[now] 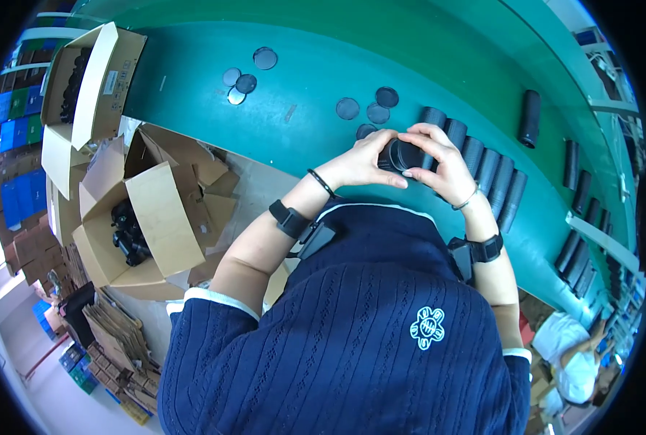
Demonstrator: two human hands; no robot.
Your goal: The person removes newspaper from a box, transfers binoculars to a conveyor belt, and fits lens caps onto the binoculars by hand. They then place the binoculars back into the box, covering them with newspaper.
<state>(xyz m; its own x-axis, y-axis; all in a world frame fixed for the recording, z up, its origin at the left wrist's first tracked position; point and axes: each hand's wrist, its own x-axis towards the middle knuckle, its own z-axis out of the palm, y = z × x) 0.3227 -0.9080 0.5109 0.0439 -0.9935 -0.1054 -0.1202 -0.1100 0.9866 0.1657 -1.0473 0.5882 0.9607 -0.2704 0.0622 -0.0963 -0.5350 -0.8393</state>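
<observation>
Near the table's front edge, a short black cylinder (402,155) with a round rim is gripped between my two hands. My left hand (368,163) curls around its left side, thumb at the near side. My right hand (442,161) closes on it from the right, with fingertips over the far rim. Part of the cylinder is hidden by my fingers. Just beyond my left fingers lies a dark disc (365,131), with a few more dark round discs (378,112) farther back. Beside my right hand stands a row of black ribbed cylinders (487,170) lying side by side.
More discs (245,83) lie on the green table (192,69) at the far left. A single black cylinder (530,118) and several others (575,254) are at the right. Open cardboard boxes (165,217) with black parts stand left. Another person (566,355) is at the lower right.
</observation>
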